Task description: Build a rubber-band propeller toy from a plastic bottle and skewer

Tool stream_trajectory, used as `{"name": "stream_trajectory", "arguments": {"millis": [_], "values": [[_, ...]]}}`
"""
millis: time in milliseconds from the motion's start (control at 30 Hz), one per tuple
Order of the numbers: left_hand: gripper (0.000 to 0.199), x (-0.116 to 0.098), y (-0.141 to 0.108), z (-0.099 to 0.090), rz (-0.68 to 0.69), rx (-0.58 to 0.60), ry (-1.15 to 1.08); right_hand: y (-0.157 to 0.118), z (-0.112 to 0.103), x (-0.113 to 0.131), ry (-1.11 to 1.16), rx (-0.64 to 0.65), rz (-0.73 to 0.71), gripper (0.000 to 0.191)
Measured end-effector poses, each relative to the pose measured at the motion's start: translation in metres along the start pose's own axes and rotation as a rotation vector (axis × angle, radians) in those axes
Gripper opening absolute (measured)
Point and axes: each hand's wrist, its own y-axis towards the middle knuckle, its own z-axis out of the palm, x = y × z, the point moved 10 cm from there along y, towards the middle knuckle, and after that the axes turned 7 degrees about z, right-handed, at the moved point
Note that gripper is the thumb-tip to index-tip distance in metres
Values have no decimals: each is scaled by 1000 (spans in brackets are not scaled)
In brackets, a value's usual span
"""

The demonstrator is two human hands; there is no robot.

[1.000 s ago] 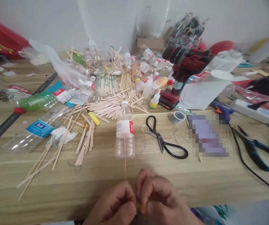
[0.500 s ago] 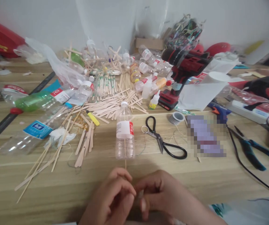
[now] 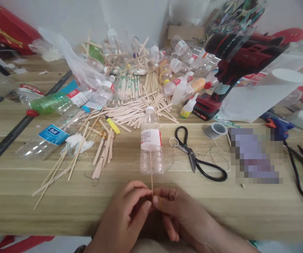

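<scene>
Two bare hands meet at the near side of our wooden table (image 3: 69,219), as we see it from the head view. With our right hand (image 3: 179,207) we pinch the lower end of a thin bamboo stick (image 3: 152,183) between thumb and forefinger, the other fingers curled beneath. Our left hand (image 3: 126,218) is curved beside it, forefinger at the stick and thumb a little lower; we cannot tell whether those fingers grip it too. The stick points away from us to a clear plastic bottle (image 3: 146,140) with a white cap and a red-and-white label, and shows along the bottle's lower half; we cannot tell whether it runs inside.

Right of the bottle we have black-handled scissors (image 3: 191,158), opened slightly, and a spool of thread (image 3: 216,130). Beyond the bottle lie scattered wooden craft sticks (image 3: 130,114), with a small glue bottle (image 3: 188,108) and a red-and-black cordless drill (image 3: 229,70) standing to their right. A green plastic bottle (image 3: 44,105) lies off to our left.
</scene>
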Motion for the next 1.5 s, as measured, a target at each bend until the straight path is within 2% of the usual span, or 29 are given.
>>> {"name": "stream_trajectory", "arguments": {"millis": [167, 333, 467, 533, 633, 800, 867, 967, 1067, 1167, 1333, 1500], "values": [[16, -2, 1, 5, 19, 18, 19, 1, 7, 3, 7, 60, -49, 48], [12, -7, 2, 4, 140, -63, 173, 1, 7, 3, -25, 55, -55, 57], [20, -20, -3, 1, 267, -139, 262, 0, 5, 3, -17, 47, -79, 55], [23, -23, -6, -2, 265, -182, 233, 0, 4, 3, 1, 21, -86, 53], [20, -17, -9, -4, 147, -215, 24, 0, 1, 1, 17, -19, -78, 43], [26, 23, -16, 15, -238, -137, -567, -1, -1, 4, 131, -15, -124, 40], [29, 36, -21, 17, -365, -137, -623, -2, -4, 5, 161, -28, -136, 40], [16, 43, -23, -2, -420, -214, -465, -4, -7, 3, 180, -45, -137, 40], [13, 27, -15, -21, -242, -199, -174, -5, -5, 2, 168, -45, -141, 39], [23, 14, -7, -25, -99, -138, 56, -5, -3, 3, 148, -36, -150, 39], [27, 20, 4, -24, -179, -99, 158, -5, -2, 3, 129, -34, -157, 38], [30, 17, 22, -14, -244, 129, 235, -4, -4, 0, 110, -32, -159, 39]]}}
